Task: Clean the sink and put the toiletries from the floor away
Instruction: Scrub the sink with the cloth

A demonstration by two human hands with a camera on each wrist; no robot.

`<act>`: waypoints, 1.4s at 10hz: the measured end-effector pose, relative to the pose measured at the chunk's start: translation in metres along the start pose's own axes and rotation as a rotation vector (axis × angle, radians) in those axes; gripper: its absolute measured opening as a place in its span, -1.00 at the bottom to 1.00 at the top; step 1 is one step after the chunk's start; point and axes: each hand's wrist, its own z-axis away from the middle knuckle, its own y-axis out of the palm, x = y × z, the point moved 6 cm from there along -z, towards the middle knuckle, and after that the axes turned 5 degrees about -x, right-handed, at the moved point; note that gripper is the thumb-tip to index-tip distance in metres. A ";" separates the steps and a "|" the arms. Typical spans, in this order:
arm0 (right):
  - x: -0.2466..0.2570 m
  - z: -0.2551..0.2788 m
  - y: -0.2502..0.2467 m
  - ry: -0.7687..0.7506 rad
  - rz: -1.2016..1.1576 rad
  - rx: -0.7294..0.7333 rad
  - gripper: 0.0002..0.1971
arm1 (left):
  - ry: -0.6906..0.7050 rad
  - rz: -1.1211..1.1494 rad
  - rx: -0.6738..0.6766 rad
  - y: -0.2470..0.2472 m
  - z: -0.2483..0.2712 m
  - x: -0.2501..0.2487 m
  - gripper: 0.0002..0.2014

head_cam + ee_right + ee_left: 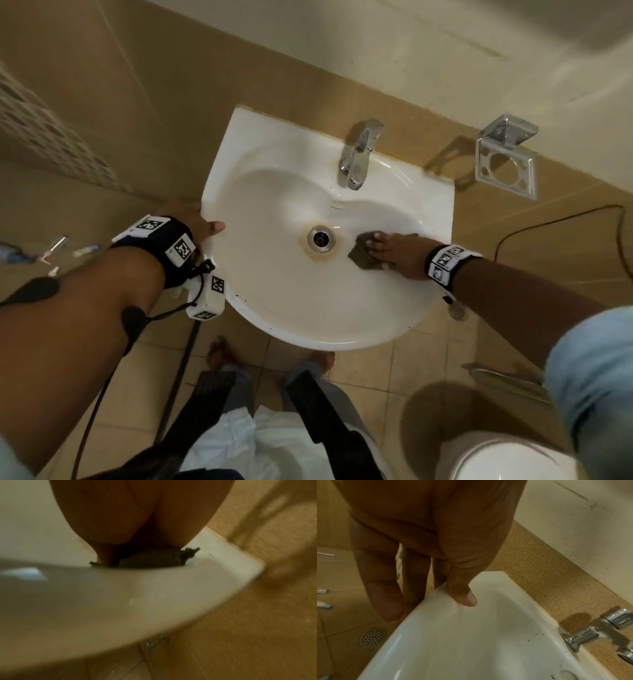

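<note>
The white sink [308, 329] has a yellow-brown ring around its drain [321, 238]. My right hand [380, 246] lies in the basin just right of the drain, its fingers flat on a dark green scouring pad [361, 255] and pressing it onto the porcelain. In the right wrist view the pad [150, 559] shows under the palm, its ragged edges sticking out. My left hand [205, 228] holds the sink's left rim [471, 642], with the thumb [464, 595] on top and the fingers down the outside. Several small toiletries [51, 250] lie on the floor at the left.
A chrome tap [359, 154] stands at the back of the sink. A metal toothbrush holder [507, 161] is on the wall to the right, above a black cable [548, 219]. A toilet [507, 459] is at lower right. A floor drain [374, 637] lies below the left rim.
</note>
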 end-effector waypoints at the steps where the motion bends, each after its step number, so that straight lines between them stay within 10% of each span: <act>1: 0.007 0.033 0.016 -0.072 -0.191 -0.026 -0.54 | -0.008 -0.060 -0.007 -0.002 0.003 -0.005 -0.46; 4: 0.110 0.092 0.028 0.041 -0.519 -0.191 -0.38 | -0.013 -0.075 0.025 -0.004 -0.003 -0.007 -0.42; 7: 0.079 0.094 0.044 -0.185 -0.433 -0.127 -0.34 | 0.092 0.097 0.140 -0.011 0.019 -0.010 -0.46; 11: 0.278 -0.014 -0.071 0.191 -0.923 -0.649 -0.39 | 0.048 0.297 0.122 -0.027 0.063 0.106 -0.56; 13: 0.333 -0.110 -0.159 -0.279 -0.498 -0.424 -0.31 | 0.004 0.348 -0.020 -0.067 0.055 0.135 -0.52; 14: 0.337 -0.107 -0.179 -0.308 -0.648 -0.439 -0.43 | -0.038 0.394 -0.089 -0.089 0.049 0.160 -0.44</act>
